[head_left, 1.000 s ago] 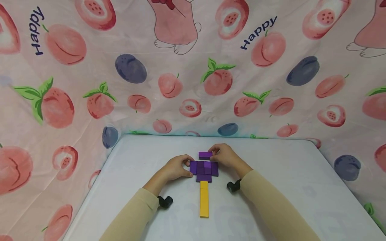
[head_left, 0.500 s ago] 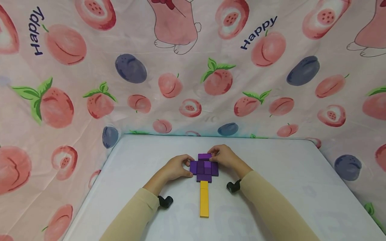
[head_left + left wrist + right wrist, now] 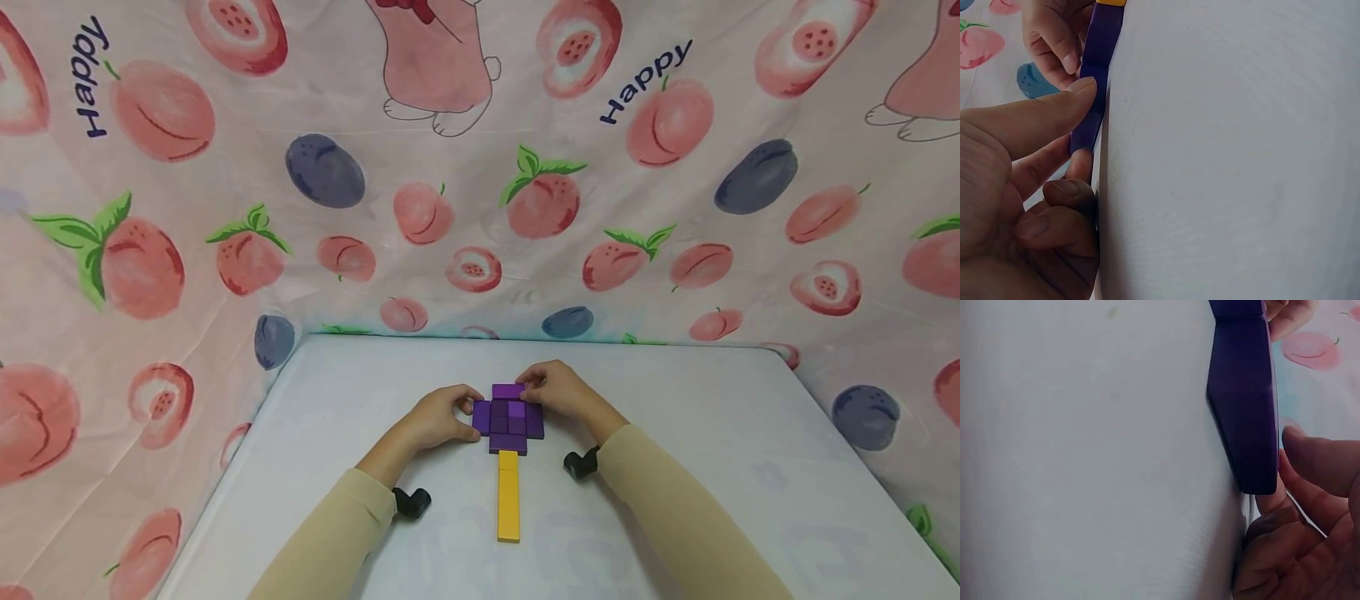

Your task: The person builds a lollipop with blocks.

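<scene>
Several purple blocks lie together on a white table, flat and edge to edge. My left hand (image 3: 441,417) holds the leftmost purple block (image 3: 481,418), thumb at its near end and index finger at its far end; the left wrist view shows the thumb against the purple side (image 3: 1088,134). With thumb and fingers my right hand (image 3: 561,390) pinches the right end of the far purple block (image 3: 507,390), which lies crosswise along the group's back edge. Its right end is hidden by the fingers. Below the group, a strip of yellow blocks (image 3: 508,500) runs toward me.
The white table (image 3: 675,500) stretches out on both sides of the blocks. Behind it hangs a pink cloth (image 3: 450,167) printed with fruit. A black wrist camera (image 3: 411,503) sits by the left cuff and another black camera (image 3: 581,465) by the right.
My right hand has drawn the far purple block slightly toward me, and the gap between it and the other purple blocks has closed. The left hand has stayed in place.
</scene>
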Motion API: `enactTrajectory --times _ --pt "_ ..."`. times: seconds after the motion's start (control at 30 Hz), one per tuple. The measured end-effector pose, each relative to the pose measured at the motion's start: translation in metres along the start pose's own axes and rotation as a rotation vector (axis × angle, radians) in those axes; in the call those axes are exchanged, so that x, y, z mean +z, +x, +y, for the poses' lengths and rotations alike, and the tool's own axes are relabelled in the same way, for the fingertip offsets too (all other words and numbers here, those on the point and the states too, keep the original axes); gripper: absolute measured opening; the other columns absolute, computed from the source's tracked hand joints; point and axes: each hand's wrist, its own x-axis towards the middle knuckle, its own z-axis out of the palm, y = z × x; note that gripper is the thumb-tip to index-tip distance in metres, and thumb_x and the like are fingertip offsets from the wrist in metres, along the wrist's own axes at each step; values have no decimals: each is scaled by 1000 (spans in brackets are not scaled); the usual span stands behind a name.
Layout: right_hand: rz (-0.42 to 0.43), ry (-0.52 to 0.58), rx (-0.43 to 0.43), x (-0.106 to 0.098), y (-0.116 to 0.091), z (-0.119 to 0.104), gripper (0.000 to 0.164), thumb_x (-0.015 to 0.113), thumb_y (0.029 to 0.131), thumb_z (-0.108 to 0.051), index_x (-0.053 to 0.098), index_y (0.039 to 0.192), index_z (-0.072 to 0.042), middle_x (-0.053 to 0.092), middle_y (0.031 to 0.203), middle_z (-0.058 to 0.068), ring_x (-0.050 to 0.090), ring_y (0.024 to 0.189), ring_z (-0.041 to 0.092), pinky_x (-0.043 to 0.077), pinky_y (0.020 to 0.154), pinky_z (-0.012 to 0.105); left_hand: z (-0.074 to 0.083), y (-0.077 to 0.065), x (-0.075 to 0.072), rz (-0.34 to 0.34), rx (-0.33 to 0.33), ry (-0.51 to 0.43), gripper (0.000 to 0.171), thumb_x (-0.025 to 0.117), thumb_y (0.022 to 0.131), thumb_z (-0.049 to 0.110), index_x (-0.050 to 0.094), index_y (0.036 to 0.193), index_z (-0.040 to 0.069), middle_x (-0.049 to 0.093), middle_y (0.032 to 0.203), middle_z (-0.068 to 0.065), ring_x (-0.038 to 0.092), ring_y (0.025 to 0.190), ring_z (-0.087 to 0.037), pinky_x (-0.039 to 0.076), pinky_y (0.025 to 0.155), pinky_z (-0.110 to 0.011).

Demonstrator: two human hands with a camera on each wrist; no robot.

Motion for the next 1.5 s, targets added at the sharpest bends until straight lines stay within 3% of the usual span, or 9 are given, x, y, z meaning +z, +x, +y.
enactTrajectory --times 0.23,0.77,1.5 --pt "35 -27 4 3 0 3 19 70 104 -20 80 119 -14 73 101 4 62 94 20 55 86 33 0 0 0 -1 3 6 56 97 76 17 72 126 20 65 101 3 58 101 -18 47 101 -45" --pt "30 -9 26 5 -4 2 15 72 103 -20 81 114 -16 74 101 3 62 96 21 55 90 35 -2 1 1 4 -4 17 57 97 76 18 72 127 21 65 101 3 58 101 -18 46 99 -42" --pt "36 -20 -11 5 -5 4 15 72 102 -19 82 113 -16 76 102 2 63 97 20 55 94 41 -4 3 3 1 -18 5 58 97 78 18 72 130 22 65 101 3 58 102 -19 47 101 -45"
